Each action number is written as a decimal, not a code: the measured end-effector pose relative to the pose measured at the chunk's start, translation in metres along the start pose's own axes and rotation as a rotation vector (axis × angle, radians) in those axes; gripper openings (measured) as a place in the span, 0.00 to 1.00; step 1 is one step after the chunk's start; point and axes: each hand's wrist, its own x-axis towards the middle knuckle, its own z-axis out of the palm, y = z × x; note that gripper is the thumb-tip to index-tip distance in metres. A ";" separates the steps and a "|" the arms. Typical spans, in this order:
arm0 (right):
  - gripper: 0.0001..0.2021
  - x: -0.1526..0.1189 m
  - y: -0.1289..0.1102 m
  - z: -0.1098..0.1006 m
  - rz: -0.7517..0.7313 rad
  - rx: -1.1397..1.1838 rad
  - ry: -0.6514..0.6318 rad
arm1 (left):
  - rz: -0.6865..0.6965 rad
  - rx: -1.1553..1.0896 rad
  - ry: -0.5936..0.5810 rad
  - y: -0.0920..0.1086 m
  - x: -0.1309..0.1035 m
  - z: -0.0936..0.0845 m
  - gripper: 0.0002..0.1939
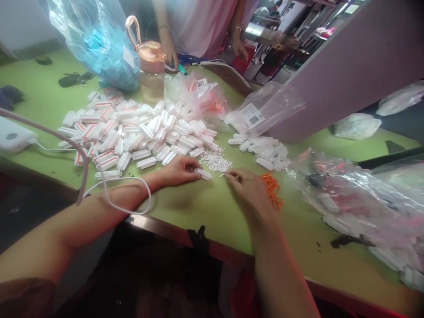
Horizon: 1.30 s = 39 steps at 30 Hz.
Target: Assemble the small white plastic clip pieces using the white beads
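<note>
My left hand (pixel 181 171) holds a small whitish plastic piece (pixel 203 174) between thumb and fingers, low over the green table (pixel 212 212). Just beyond it lies a little heap of tiny white parts (pixel 215 160). My right hand (pixel 243 183) is at the near right edge of that heap, thumb and forefinger pinched together; a tiny white part seems to show at the tips, too small to be sure. Orange strips (pixel 272 190) lie right beside my right hand. A big pile of white plastic pieces (pixel 142 130) spreads behind my left hand.
Clear pieces (pixel 265 151) lie behind my right hand. Farther back stand a bottle (pixel 151 73) and a bag of blue items (pixel 112 62). Plastic bags (pixel 357 190) fill the right side. A white cable (pixel 109 198) loops over my left forearm. Another person's hand (pixel 169 49) is across the table.
</note>
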 end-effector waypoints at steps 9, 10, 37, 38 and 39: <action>0.10 0.002 -0.007 0.016 0.079 -0.026 -0.036 | 0.017 0.002 -0.005 -0.001 0.000 0.001 0.17; 0.09 0.002 -0.006 0.015 0.081 -0.028 -0.043 | 0.021 -0.002 -0.008 0.000 0.000 0.001 0.17; 0.11 -0.007 -0.032 0.026 -0.464 -0.268 0.222 | 0.047 -0.057 0.006 -0.006 0.002 0.003 0.15; 0.11 -0.008 -0.032 0.025 -0.460 -0.262 0.206 | 0.045 -0.064 0.010 -0.006 0.002 0.003 0.15; 0.11 -0.009 -0.032 0.024 -0.457 -0.259 0.181 | 0.044 -0.071 0.014 -0.006 0.002 0.003 0.15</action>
